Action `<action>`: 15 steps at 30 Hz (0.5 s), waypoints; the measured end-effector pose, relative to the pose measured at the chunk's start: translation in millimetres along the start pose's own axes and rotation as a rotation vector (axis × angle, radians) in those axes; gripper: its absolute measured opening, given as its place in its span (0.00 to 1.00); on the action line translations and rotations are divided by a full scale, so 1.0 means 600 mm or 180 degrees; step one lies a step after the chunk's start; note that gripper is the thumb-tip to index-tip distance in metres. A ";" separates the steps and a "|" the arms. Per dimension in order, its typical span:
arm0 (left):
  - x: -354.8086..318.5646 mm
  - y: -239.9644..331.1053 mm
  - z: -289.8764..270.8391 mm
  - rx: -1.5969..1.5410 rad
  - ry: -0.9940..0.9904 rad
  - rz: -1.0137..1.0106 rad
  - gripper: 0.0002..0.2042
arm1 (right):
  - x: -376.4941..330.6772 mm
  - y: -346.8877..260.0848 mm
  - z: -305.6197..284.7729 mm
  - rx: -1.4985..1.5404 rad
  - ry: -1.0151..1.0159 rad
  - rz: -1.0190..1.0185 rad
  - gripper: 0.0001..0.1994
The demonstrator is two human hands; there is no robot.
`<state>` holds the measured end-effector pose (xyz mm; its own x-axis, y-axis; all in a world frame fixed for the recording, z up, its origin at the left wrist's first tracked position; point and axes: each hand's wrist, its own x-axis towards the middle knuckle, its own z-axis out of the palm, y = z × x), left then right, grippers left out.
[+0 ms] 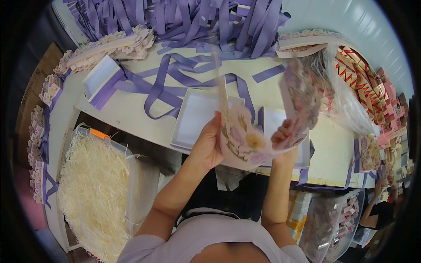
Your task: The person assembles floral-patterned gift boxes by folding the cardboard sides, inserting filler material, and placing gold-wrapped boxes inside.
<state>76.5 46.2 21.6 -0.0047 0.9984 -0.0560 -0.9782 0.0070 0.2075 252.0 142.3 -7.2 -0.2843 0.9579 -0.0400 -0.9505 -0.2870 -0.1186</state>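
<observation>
My left hand (209, 142) is closed on one side of a curved flower-printed card strip (239, 147), its thumb against the pale edge. Around the strip's other side curls my right hand (283, 139), fingers bent; the part beyond it is smeared by motion. The strip bends in a U shape, held up in front of me with lilac and yellow blossoms showing. Under it lie a shallow white box (186, 125) and a second white box part (274, 116), partly hidden by my hands and the strip. Loose purple ribbon (164, 83) trails behind them.
Purple ribbons (184, 22) hang thickly at the back. A lilac-and-white box part (103, 81) stands left, near stacked floral strips (112, 50). Clear plastic (346, 101) covers goods at right. Below the table are a bin of pale shreds (94, 193) and another clear bin (335, 223).
</observation>
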 end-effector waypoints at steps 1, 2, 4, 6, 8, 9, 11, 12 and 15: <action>-0.003 -0.004 0.000 0.0330 -0.0058 -0.0172 0.20 | 0.000 0.019 0.003 -0.0294 -0.0320 -0.0055 0.11; -0.003 -0.004 0.014 0.0349 -0.0037 -0.0418 0.18 | 0.000 0.043 0.035 -0.0271 0.0066 -0.0202 0.09; 0.001 0.000 0.022 0.0206 -0.0435 -0.0788 0.14 | 0.041 0.038 0.034 -0.1061 0.0030 -0.0499 0.08; 0.002 0.003 0.028 0.0461 -0.0117 -0.0599 0.13 | 0.046 0.051 0.085 -0.1620 0.0325 -0.0515 0.09; 0.014 0.022 0.003 0.0161 -0.0673 -0.0663 0.13 | 0.040 0.066 0.105 -0.1782 0.0227 -0.0580 0.08; 0.018 0.026 0.004 0.0273 -0.0355 -0.0438 0.13 | 0.042 0.068 0.109 -0.1862 0.0177 -0.0624 0.07; 0.025 0.031 0.006 0.0492 0.0273 0.0016 0.13 | 0.070 0.058 0.110 -0.2148 0.0935 -0.1100 0.08; 0.031 0.031 0.007 0.0480 0.0454 0.0179 0.14 | 0.089 0.045 0.104 -0.1973 0.0957 -0.1321 0.09; 0.047 0.040 0.013 0.0468 0.0997 0.0726 0.17 | 0.083 0.044 0.116 -0.2097 0.1032 -0.1809 0.11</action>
<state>54.3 75.1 32.8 -0.3031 0.9102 -0.2821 -0.9048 -0.1820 0.3850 204.3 182.7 56.7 0.3460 0.9359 -0.0668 -0.6451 0.1856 -0.7412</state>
